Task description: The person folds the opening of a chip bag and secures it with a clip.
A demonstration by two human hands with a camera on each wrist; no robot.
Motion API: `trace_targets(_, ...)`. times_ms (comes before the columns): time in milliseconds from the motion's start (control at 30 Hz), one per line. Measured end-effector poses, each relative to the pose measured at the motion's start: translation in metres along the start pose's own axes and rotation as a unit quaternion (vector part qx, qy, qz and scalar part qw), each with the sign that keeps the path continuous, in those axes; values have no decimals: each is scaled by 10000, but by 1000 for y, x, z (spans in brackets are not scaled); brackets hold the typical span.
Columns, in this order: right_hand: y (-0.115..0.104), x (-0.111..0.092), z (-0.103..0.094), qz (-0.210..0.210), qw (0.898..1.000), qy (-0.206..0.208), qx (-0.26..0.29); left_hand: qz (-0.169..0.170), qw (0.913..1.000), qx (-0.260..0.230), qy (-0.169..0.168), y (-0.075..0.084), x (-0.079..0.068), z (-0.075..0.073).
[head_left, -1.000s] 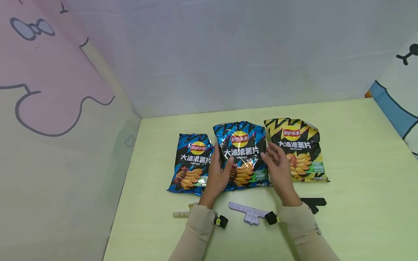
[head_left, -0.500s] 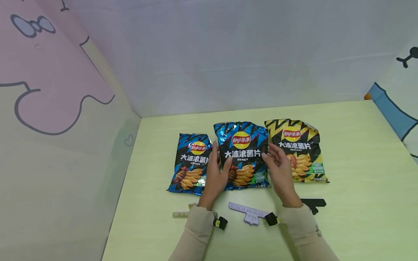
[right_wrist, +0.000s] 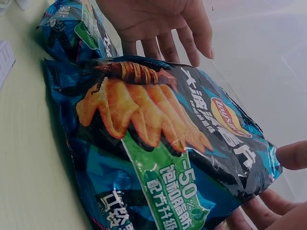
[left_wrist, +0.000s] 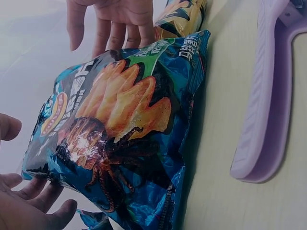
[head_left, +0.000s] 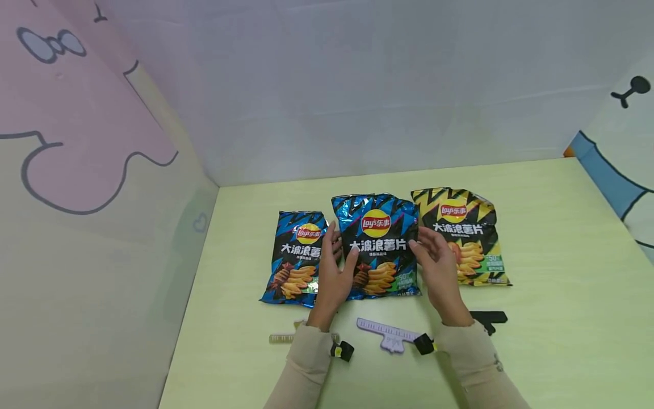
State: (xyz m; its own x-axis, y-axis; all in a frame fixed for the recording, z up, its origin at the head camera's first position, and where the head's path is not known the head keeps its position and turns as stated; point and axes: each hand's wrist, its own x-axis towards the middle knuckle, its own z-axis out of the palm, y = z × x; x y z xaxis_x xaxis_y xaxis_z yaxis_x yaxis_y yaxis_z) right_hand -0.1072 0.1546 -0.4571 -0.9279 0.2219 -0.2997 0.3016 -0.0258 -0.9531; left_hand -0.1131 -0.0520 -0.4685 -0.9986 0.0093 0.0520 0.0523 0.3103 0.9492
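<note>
A blue and black bag of potato chips (head_left: 378,255) lies between both hands in the middle of the table, its print facing up. My left hand (head_left: 334,281) is along its left side, thumb over the front and fingers spread near the edge. My right hand (head_left: 441,270) is at the right side, fingertips behind the edge. In the left wrist view, the right hand (left_wrist: 120,19) has straight fingers and a thumb clear of the bag. The right wrist view shows the left hand (right_wrist: 158,24) with straight fingers. Contact under the bag is hidden.
Another blue chip bag (head_left: 296,255) lies at left, partly behind the left hand. A yellow and black chip bag (head_left: 460,227) lies at right. In front are a lilac ruler-edged clip (head_left: 388,332), a black clip (head_left: 490,317) and a tan clip (head_left: 281,338), partly covered by sleeves.
My left hand has eased slightly left, its fingers spreading from the middle bag. That bag shifted slightly and its front looks flatter. The right hand stays nearly in place.
</note>
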Motion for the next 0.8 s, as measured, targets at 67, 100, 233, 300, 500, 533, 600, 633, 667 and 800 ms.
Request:
trace_targets(67,-1,0,0,-8,10000,16,41,22,10000,12,20,0,0,-1)
trace_targets(100,-1,1,0,-19,10000,26,62,31,10000,9,29,0,0,-1)
trace_targets(233,-2,2,-1,-143,9997,76,158,35,10000,-57,58,0,-1,-2)
trace_targets(300,-2,2,-1,-222,9995,101,192,-3,9999,-71,83,1,-1,-3)
trace_targets(500,-1,2,-2,-380,9988,104,295,-110,9997,-38,207,4,-3,-4)
trace_targets(533,-1,1,-2,-397,9987,107,307,-97,9997,-40,212,5,-3,-5)
trace_targets(600,-1,1,-1,-406,9986,124,320,-115,9997,-41,199,5,-3,-5)
trace_targets(633,-1,1,0,-403,9986,133,320,-129,9997,-26,184,6,-3,-5)
trace_targets(667,-1,1,0,-392,9986,132,343,-145,9997,-11,171,5,-3,-5)
trace_targets(800,-1,1,1,-313,9985,110,439,-192,9997,4,159,3,-3,-5)
